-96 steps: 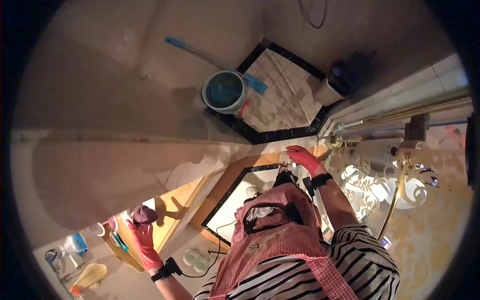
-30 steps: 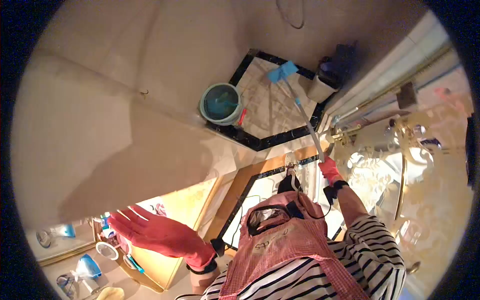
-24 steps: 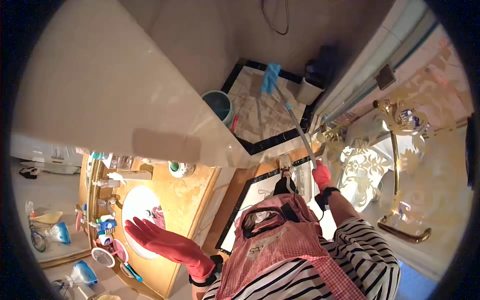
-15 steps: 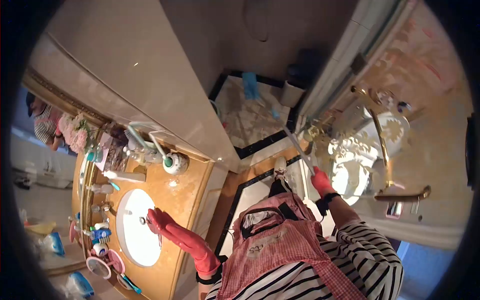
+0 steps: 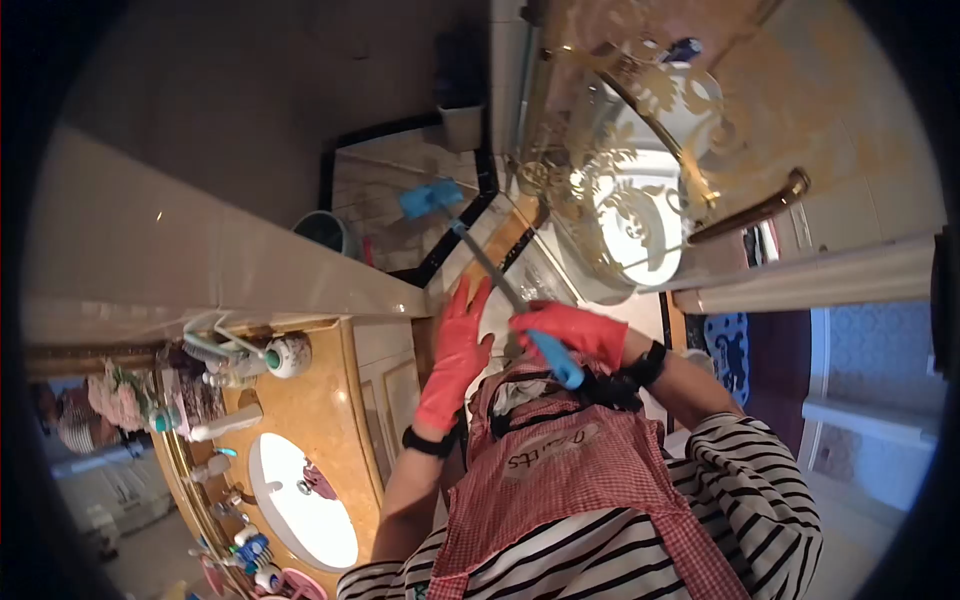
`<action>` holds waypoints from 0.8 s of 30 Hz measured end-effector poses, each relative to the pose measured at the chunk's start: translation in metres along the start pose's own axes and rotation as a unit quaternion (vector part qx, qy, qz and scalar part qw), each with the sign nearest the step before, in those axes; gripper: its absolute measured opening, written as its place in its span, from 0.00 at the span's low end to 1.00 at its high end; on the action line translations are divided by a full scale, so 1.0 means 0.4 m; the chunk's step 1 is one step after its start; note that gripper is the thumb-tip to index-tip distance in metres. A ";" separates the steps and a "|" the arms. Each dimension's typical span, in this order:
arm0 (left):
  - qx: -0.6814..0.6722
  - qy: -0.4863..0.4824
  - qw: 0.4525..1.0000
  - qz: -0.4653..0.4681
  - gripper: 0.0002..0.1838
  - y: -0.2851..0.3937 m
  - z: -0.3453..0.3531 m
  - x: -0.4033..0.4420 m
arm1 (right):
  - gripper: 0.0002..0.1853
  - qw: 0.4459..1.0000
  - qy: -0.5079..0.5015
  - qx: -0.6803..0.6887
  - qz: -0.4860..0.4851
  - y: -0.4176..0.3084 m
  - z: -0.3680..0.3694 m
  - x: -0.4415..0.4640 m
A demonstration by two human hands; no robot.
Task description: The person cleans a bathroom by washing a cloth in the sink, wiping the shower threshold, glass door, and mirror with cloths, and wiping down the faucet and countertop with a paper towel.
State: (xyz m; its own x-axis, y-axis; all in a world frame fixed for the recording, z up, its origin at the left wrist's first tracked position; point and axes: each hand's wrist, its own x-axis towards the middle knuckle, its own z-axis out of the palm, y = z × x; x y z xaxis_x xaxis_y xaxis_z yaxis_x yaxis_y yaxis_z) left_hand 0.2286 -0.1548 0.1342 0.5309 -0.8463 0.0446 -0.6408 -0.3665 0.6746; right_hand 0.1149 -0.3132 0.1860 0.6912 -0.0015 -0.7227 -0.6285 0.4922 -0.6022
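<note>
Flat mop (image 5: 490, 266): right hand (image 5: 578, 332), fingers curled round it; left hand (image 5: 459, 352), fingers spread, now beside it, seemingly within reach (lately over washbasin (image 5: 325, 532)).

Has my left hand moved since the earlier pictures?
Yes. Your left hand has moved away from the sink, toward the mop handle.
</note>
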 end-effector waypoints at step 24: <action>-0.245 0.015 0.967 -0.067 0.04 0.141 0.251 -0.266 | 0.28 0.879 0.199 -0.226 -0.370 -0.208 -0.750 -0.399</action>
State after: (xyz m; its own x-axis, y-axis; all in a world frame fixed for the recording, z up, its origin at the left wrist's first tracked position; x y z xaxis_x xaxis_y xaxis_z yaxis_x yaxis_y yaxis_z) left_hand 0.0804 -0.1241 0.0935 0.6120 -0.7893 -0.0504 -0.2296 -0.2383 0.9436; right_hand -0.0502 -0.6151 0.2496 0.8472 -0.5246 -0.0843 -0.2003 -0.1683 -0.9652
